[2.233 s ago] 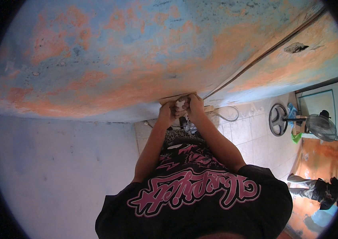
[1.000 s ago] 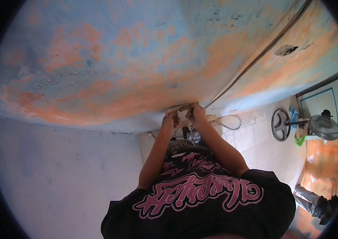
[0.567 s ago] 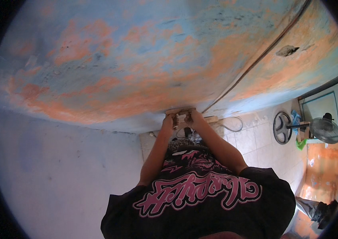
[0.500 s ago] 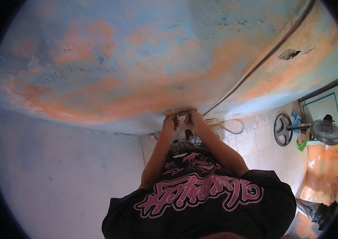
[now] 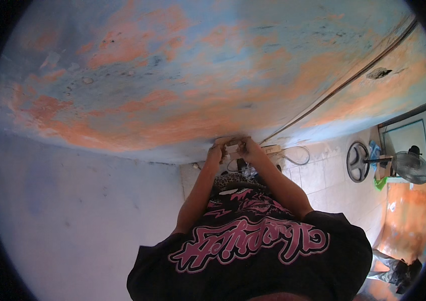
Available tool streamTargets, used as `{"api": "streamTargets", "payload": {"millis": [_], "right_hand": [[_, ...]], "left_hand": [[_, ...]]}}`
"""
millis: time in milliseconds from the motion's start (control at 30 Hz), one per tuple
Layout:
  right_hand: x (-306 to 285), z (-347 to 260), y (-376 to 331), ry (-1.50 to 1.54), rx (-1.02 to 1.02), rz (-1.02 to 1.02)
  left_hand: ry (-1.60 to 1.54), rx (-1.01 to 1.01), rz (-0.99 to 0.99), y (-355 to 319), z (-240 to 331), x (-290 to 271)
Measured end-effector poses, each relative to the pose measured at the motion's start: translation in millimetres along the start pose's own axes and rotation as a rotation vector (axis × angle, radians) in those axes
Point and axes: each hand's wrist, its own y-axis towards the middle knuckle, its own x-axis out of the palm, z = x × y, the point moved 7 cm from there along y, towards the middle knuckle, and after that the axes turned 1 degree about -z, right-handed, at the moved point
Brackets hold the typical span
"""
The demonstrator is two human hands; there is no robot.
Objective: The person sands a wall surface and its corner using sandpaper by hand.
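Low on the patchy blue and orange wall [image 5: 188, 108], my two arms reach forward and meet. My left hand [image 5: 216, 152] is closed at the left side of a small white rectangular piece [image 5: 231, 149]. On its other side, my right hand [image 5: 243, 146] grips with bent fingers. The piece sits just in front of a rough brownish edge [image 5: 230, 138] on the wall, perhaps a cut-out; whether it touches the wall I cannot tell. Fingertips are partly hidden, and the fine detail is too small to read.
A pale wooden-looking piece [image 5: 272, 149] and a looped cable [image 5: 298, 161] lie right of my hands on the tiled floor [image 5: 318, 175]. A brown cable [image 5: 343, 84] runs along the wall past a hole [image 5: 379, 73]. A standing fan [image 5: 409, 166] is at far right.
The view has shifted slightly, so the wall's hole and cable sit a little farther right. My hands stay at the same spot with the white piece, the fingers changing only slightly.
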Motion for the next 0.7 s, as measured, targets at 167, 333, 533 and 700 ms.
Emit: {"api": "streamTargets", "payload": {"millis": [167,333,533,700], "right_hand": [[60.5,-25.5,-74.7,-0.077,-0.099,0.061],[33.6,10.4,-33.3,0.016,-0.003,0.023],[55.5,-16.9,-66.5,0.054,-0.131,0.058],[64.3,-2.2,-59.3,0.127,-0.106,0.008]], "left_hand": [[-0.151,0.142,-0.053,-18.3,25.0,-5.5],[-0.207,-0.099,-0.06,4.4,-8.1,-21.6],[-0.296,-0.051,-0.134,-1.9,1.9,-6.0],[-0.307,-0.123,-0.16,6.7,-1.8,-10.0]]}}
